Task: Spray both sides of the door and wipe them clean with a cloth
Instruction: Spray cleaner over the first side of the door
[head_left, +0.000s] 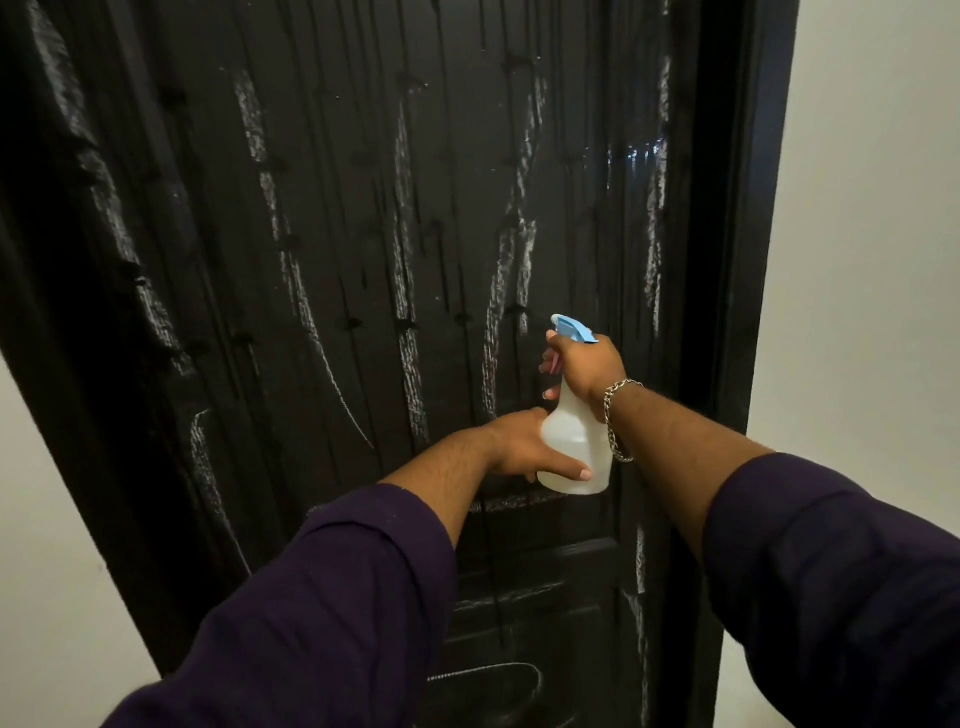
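While the right hand (584, 366) grips the spray bottle (574, 447) at centre frame, aiming at the wet door (311, 208), the left hand (524, 447) cups its base to steady it.

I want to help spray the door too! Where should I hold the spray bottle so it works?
Hold the spray bottle by its thin neck, under the blue trigger head, coming from behind like the right hand does. The neck is narrow enough for a grip, and fingers reach the trigger. The left hand steadies the wide body.

door (363, 260) top and bottom cut off, left fingers (530, 475) behind spray bottle (574, 441)
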